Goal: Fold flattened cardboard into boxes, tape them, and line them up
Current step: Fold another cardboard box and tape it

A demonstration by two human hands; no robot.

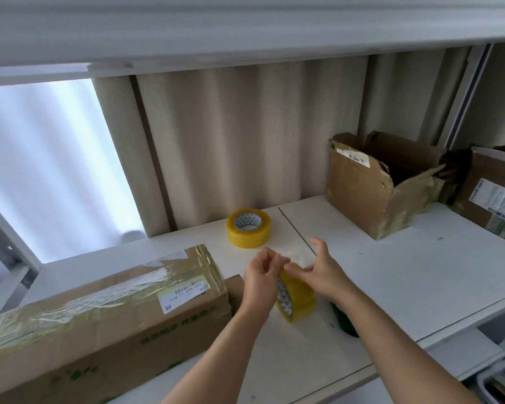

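Both hands meet over the white table (391, 272), working one roll of tape. Left hand (261, 277) has its fingers curled onto the top of the held tape roll (296, 297), gripping it at the rim; the roll stands on edge, tilted, just below and between the two hands, its patterned core facing left toward the left wrist. Right hand (321, 272) pinches thumb and forefinger at the roll's upper edge, other fingers spread upward; a clear strip of tape (302, 255) stretches up from the pinch, blurry, extent hard to tell. Second tape roll (248, 228) lies flat on the table beyond the hands, apart from them, nothing touching it. Long taped box (108, 319) with a white label lies left of the left forearm, close to it; contact not clear. A small cardboard flap (235, 290) shows just beside the left wrist, between the long box and the held roll. Open torn box (382, 182) stands well beyond and right of the right hand, top flaps up. Another labelled box (496, 196) sits just right of that one, at the far right edge. Dark green object (346, 322) is partly hidden under the right forearm, can't tell what it is. Curtain (231, 135) hangs behind the table.
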